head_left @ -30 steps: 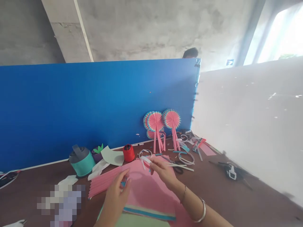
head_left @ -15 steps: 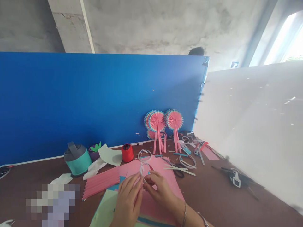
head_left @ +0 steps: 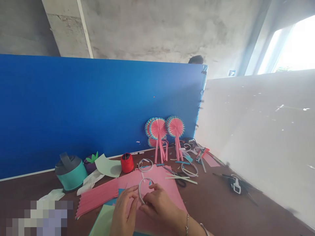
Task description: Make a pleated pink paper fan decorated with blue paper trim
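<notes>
My right hand [head_left: 157, 200] grips a thin roll of white tape [head_left: 140, 193], standing on edge above the pink paper. Beside the roll's left side is my left hand [head_left: 125, 203], its fingers curved with a gap between thumb and forefinger; whether its tips touch the tape I cannot tell. Under both hands lie pink paper sheets [head_left: 169, 186] and a pale green sheet [head_left: 103, 218]. To the left is a pleated pink paper strip [head_left: 98, 196]. A second tape roll [head_left: 145, 165] rests just beyond the hands.
Pink paper fans [head_left: 158, 129] lean against the blue partition [head_left: 98, 105]. Black-handled scissors [head_left: 181, 182], pale paper strips [head_left: 184, 178] and another tape roll [head_left: 189, 168] lie to the right. A red container [head_left: 127, 163] and a teal-and-grey container [head_left: 72, 175] stand left. Cables [head_left: 236, 185] lie far right.
The view has shifted, so the scene sits further left. My left hand has drawn slightly apart from the right, with its fingers more spread. The tape roll remains in my right hand.
</notes>
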Demonstrator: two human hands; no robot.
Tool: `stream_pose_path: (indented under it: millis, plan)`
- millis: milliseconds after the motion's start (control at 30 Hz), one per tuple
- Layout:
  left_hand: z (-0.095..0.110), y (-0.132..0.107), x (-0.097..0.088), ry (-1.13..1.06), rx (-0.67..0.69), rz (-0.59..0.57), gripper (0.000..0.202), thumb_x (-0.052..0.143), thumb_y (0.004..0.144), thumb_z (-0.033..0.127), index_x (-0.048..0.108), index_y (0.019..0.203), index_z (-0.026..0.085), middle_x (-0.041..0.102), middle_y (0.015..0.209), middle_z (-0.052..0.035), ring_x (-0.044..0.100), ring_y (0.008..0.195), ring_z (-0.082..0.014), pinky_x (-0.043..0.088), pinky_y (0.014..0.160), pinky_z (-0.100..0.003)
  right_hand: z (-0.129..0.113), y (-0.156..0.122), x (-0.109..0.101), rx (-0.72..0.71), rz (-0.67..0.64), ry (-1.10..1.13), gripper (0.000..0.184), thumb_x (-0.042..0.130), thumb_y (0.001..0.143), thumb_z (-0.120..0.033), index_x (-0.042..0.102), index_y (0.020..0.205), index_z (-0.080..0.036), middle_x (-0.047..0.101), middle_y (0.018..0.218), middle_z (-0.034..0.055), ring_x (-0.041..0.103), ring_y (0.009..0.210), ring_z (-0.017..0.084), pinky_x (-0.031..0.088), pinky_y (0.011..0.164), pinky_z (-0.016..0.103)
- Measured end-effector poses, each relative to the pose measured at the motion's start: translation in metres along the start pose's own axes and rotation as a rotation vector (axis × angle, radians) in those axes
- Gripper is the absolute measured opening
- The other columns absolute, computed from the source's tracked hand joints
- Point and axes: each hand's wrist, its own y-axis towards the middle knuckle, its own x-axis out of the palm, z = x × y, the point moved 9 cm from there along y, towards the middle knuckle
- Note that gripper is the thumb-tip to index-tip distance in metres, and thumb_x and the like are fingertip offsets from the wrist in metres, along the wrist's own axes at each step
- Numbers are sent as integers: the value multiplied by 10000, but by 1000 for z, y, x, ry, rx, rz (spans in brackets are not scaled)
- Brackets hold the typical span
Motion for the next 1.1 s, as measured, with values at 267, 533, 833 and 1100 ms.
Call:
stream_pose_path:
  millis: [267,533,833,1100]
  plan:
    - [-21,15,-28,-97,-247,100,334,493,808,546,543,819,216,654,895,-66,614,880,-234,480,768,-318,-4,5,-30,4,4,-173,210,366,888,-169,570,844,-189,626,716,30,527,668,146,346,778,311]
    - [-42,30,-66,-124,-385,251,339,566,760,526,522,864,207,604,784,-15,594,729,-193,479,661,-292,23,6,-55,128,59,-98,220,369,911,-163,580,866,-202,618,730,10,531,687,137,330,830,332]
    - [-62,37,-71,-322,-460,296,441,693,651,420,511,985,198,652,813,-32,621,816,-217,509,609,-287,57,2,-67,210,86,-33,229,444,850,-216,619,703,-213,581,625,-9,518,620,136,361,898,356]
    - [-69,44,-57,-351,-487,254,402,684,634,398,519,932,184,652,763,-23,608,699,-174,474,574,-255,49,-2,-88,354,-84,45,237,446,749,-176,573,549,-184,419,505,-31,301,509,97,354,617,254]
